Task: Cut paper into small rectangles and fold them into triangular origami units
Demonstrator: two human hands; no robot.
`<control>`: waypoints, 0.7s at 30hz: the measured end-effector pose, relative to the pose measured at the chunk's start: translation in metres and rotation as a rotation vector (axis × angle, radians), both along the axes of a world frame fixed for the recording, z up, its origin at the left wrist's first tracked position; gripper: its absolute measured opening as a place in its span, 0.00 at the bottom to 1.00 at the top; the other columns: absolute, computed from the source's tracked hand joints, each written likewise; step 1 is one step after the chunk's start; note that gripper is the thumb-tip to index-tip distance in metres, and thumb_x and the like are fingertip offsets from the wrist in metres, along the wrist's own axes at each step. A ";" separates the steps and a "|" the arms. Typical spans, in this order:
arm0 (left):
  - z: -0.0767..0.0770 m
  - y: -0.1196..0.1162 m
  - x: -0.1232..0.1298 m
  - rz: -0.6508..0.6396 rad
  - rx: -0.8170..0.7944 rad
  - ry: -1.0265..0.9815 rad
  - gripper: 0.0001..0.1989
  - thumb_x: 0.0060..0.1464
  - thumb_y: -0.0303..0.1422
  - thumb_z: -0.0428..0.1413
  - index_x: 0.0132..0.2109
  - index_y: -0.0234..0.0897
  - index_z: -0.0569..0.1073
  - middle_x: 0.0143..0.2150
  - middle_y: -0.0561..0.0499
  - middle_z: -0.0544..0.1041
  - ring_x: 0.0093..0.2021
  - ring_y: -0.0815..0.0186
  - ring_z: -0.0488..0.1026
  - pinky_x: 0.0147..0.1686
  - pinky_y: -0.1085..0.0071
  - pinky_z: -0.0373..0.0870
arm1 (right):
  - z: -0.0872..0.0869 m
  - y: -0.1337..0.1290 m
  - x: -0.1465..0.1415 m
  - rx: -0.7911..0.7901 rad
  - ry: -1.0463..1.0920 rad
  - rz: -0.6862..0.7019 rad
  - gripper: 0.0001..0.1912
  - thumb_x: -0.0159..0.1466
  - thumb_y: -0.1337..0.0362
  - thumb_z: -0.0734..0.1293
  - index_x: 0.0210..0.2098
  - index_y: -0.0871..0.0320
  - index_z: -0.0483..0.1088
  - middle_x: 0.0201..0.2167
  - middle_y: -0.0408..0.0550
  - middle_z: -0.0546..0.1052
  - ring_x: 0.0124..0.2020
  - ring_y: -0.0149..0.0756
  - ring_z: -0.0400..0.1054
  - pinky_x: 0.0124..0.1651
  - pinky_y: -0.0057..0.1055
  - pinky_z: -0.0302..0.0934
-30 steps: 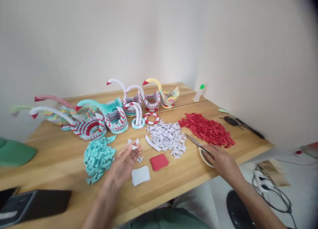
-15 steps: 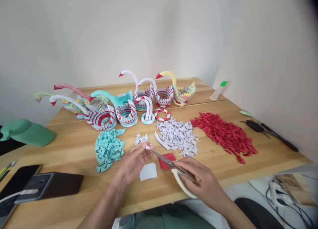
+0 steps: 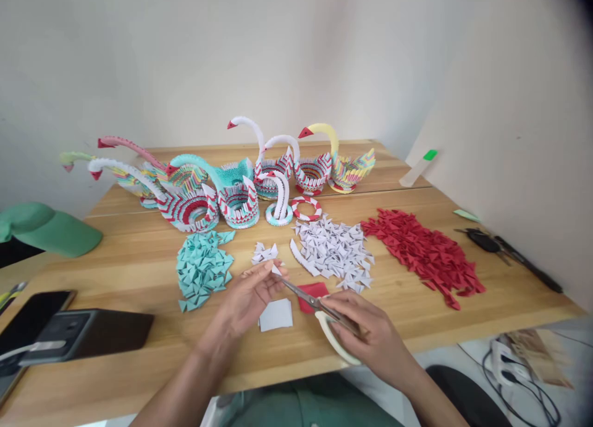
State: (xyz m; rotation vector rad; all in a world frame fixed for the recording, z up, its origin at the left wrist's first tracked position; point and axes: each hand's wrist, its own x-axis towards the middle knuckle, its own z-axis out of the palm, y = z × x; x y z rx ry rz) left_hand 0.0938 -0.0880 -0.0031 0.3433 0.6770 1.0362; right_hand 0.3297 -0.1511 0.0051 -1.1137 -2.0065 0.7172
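Observation:
A small folded piece of white paper (image 3: 276, 270) is pinched between the thumb and fingers of my left hand (image 3: 252, 294). My right hand (image 3: 365, 328) grips a pair of scissors (image 3: 319, 307) with a cream handle. Their blade tips reach the paper in my left fingers; whether they touch it I cannot tell. Just below lies a stack of white paper rectangles (image 3: 276, 316). Red paper (image 3: 311, 296) rests partly behind the scissors. A few folded white pieces (image 3: 265, 253) sit just beyond my left fingertips.
Piles of folded teal (image 3: 204, 269), white (image 3: 334, 251) and red pieces (image 3: 424, 254) cover the middle. Several paper swans (image 3: 189, 207) stand behind them, beside a red-and-white ring (image 3: 306, 209). Keys (image 3: 484, 238) lie right. A dark box (image 3: 99, 334) and phone (image 3: 39, 312) are left.
The camera view has shifted slightly. The white piece in my left fingers now shows a pointed shape beside the blade tips. Both hands keep their holds.

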 end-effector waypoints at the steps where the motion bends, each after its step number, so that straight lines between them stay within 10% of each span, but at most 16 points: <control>1: -0.001 0.000 0.000 0.006 -0.008 -0.002 0.05 0.52 0.29 0.63 0.37 0.31 0.78 0.33 0.47 0.81 0.35 0.67 0.77 0.37 0.72 0.75 | 0.000 0.000 0.001 -0.013 0.003 -0.002 0.20 0.63 0.72 0.65 0.53 0.52 0.70 0.43 0.50 0.77 0.44 0.36 0.73 0.46 0.30 0.68; 21: -0.002 0.004 0.001 0.016 -0.045 0.035 0.05 0.53 0.29 0.63 0.36 0.31 0.78 0.34 0.46 0.80 0.36 0.66 0.77 0.38 0.73 0.74 | -0.012 0.010 0.004 -0.030 0.035 0.012 0.20 0.62 0.72 0.66 0.53 0.53 0.71 0.44 0.50 0.77 0.45 0.37 0.73 0.47 0.32 0.68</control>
